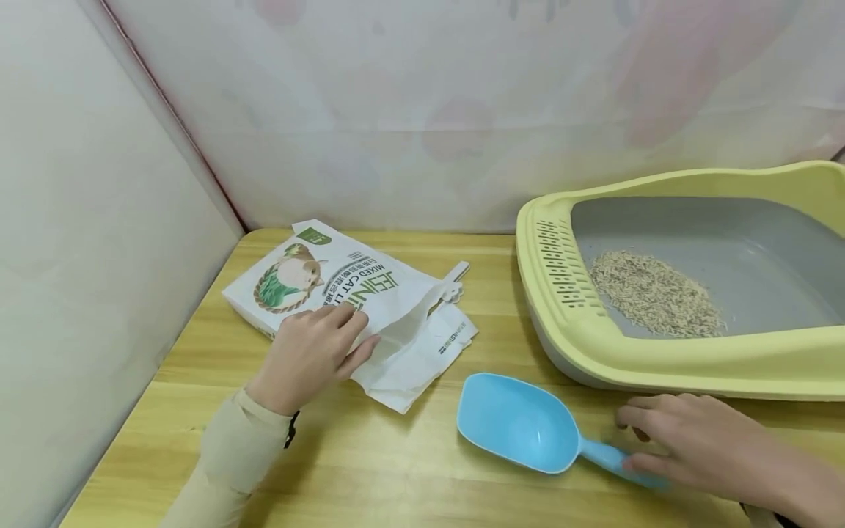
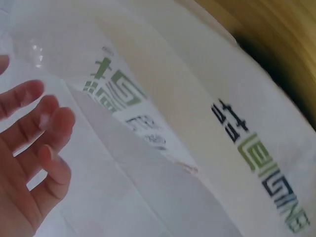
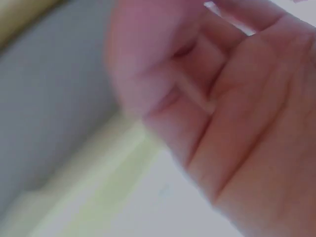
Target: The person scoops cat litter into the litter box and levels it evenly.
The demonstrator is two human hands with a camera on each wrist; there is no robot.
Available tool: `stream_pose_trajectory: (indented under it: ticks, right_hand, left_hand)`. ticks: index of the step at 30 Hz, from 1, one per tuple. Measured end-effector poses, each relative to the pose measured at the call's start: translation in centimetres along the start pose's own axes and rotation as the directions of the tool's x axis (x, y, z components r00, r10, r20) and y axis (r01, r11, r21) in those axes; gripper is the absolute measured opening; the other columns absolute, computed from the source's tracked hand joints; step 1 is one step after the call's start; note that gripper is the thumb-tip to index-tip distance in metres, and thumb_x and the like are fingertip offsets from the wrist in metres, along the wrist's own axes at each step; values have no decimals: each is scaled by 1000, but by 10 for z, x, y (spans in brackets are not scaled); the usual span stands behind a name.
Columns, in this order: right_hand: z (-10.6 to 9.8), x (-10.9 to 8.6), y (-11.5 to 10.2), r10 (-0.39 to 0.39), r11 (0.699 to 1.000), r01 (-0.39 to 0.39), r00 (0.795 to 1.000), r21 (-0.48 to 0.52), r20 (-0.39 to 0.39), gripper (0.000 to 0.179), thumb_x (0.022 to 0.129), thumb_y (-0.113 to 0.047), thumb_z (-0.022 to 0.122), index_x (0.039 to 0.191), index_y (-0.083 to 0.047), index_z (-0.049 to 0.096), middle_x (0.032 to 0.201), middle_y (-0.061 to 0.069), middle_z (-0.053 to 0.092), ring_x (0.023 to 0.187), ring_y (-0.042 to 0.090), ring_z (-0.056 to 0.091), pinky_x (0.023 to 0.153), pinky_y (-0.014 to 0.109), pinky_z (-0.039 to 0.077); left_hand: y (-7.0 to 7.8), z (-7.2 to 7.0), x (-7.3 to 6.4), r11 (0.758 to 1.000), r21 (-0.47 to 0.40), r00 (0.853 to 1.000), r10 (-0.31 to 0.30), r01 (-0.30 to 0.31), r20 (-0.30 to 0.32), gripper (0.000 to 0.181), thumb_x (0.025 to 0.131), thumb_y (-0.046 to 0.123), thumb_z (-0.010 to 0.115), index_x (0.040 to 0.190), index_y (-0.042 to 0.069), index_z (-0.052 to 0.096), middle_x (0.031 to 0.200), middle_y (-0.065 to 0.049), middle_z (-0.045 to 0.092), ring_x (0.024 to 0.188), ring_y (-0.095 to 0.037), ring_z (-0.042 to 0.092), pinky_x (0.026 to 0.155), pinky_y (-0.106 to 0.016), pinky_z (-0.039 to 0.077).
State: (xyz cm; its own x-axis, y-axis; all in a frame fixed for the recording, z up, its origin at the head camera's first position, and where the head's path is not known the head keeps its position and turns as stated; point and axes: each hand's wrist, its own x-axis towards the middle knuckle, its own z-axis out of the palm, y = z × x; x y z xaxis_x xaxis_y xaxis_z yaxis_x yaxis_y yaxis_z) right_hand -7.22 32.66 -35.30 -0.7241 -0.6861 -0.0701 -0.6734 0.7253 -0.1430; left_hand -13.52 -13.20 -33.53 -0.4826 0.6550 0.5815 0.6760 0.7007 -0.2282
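Observation:
A white cat litter bag lies flat with its torn mouth gaping toward the right. Over its front side hovers my left hand, fingers loosely bent and pinching nothing; the left wrist view shows those fingers apart from the white bag. A blue scoop rests on the table, bowl to the left and empty. My right hand is over the end of its handle, loosely curled, with the thumb by the handle. In the right wrist view the curled right hand is blurred, and no scoop appears between its fingers.
A litter box with a yellow rim and grey base stands at the right, behind the right hand. A small heap of litter pellets lies inside it. The wooden table meets a wall at the left and back.

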Motion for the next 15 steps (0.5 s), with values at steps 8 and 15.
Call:
stream_pose_trajectory:
  ticks: [8,15]
  right_hand:
    - [-54,31,-10,-314,949,308,917,-64,-245,25,91,-43,72,100,-20,67,90,-23,54,69,-10,41,52,20,38]
    - [-90,81,-20,-373,924,330,887,-193,-272,17,94,-35,72,89,-19,66,80,-18,51,63,-2,41,51,25,39]
  left_hand:
    - [5,-15,-9,998,62,1000,0,2,-26,38,104,30,35,86,4,56,82,-11,55,65,-28,53,51,-37,43]
    - [10,-21,-22,997,76,1000,5,-5,3,24,91,13,33,87,3,55,84,-11,54,67,-28,50,51,-35,37]
